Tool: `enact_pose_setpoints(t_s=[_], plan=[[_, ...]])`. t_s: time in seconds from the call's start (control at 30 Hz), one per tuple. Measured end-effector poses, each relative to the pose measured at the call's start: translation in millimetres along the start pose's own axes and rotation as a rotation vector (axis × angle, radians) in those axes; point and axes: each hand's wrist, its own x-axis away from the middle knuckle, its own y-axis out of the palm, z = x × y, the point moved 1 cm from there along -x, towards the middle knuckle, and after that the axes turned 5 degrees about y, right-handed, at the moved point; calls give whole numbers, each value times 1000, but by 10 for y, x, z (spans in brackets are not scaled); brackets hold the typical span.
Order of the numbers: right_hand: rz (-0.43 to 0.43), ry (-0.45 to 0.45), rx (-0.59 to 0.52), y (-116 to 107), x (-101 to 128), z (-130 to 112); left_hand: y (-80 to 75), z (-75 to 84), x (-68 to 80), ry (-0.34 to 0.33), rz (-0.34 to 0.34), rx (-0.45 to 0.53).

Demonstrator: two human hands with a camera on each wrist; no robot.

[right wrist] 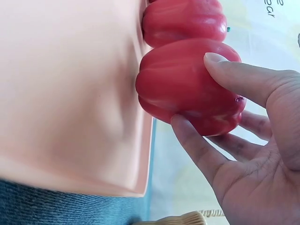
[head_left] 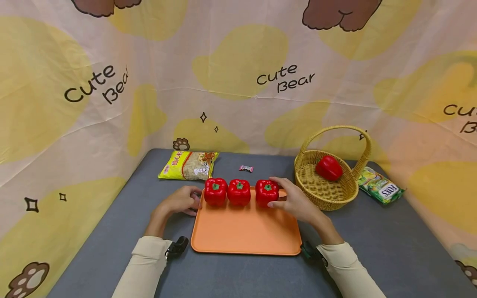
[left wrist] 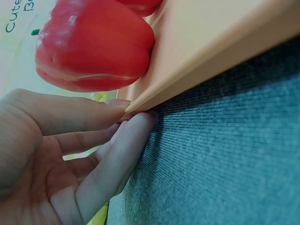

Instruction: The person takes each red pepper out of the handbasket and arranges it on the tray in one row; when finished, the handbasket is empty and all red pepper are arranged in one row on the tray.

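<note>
An orange tray (head_left: 246,231) lies on the table, with three red bell peppers along its far side. At the tray's left edge, my left hand (head_left: 183,199) pinches the rim between thumb and fingers, close beside the leftmost bell pepper (head_left: 215,192). The middle bell pepper (head_left: 239,192) stands right next to that one. My right hand (head_left: 296,200) grips the rightmost bell pepper (right wrist: 187,84), fingers and thumb spread round its side near the tray's far right corner. In the head view its green stem points up, a small gap from the middle one.
A yellow wicker basket (head_left: 324,200) with a tall handle stands at the back right, holding another red bell pepper (head_left: 329,168). Beside it lies a green snack packet (head_left: 380,185). A yellow bag (head_left: 189,165) lies at the back left, and a small wrapped candy (head_left: 246,169) behind the tray.
</note>
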Motion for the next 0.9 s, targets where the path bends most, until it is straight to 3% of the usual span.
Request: enact_pose_setpoints(t_s=[0.43, 0.9], plan=[[0, 0, 49, 39, -29, 36, -19, -19, 8, 2, -2, 7], [-29, 26, -27, 16, 6, 38, -11, -21, 4, 6, -6, 21]])
